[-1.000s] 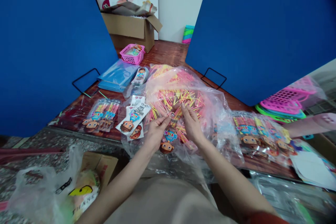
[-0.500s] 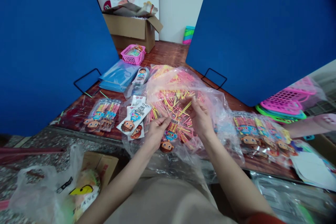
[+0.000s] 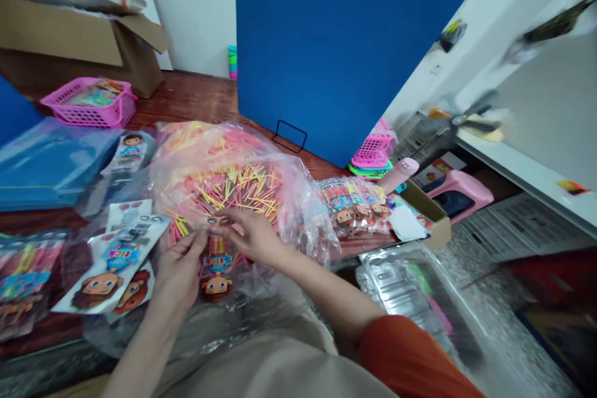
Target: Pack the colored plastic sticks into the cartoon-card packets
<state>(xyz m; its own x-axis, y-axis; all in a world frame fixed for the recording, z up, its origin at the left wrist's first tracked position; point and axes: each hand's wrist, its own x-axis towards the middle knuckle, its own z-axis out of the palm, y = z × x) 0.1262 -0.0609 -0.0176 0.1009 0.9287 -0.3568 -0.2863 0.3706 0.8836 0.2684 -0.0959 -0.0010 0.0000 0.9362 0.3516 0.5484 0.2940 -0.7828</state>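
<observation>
The packet (image 3: 217, 261) was clear, thin plastic with a shiny face, and the loose sticks (image 3: 249, 183) looked like smooth plastic. Around them, the bag (image 3: 310, 224) was crinkled, translucent film that threw sharp highlights. The counter (image 3: 198, 96) had a wood-look top with a slight gloss. The carton (image 3: 56, 31) was matt cardboard, the pink basket (image 3: 88, 114) smooth moulded plastic, the blue sheets (image 3: 37, 165) glossy plastic. The sleeve (image 3: 401, 348) was matt cloth; the trays (image 3: 396, 280) were glossy clear plastic.

Sticks (image 3: 242, 189) in a plastic bag (image 3: 261, 152), cards (image 3: 107, 270) at its left, basket (image 3: 88, 114) behind its left side, packets (image 3: 354, 208) to its right
</observation>
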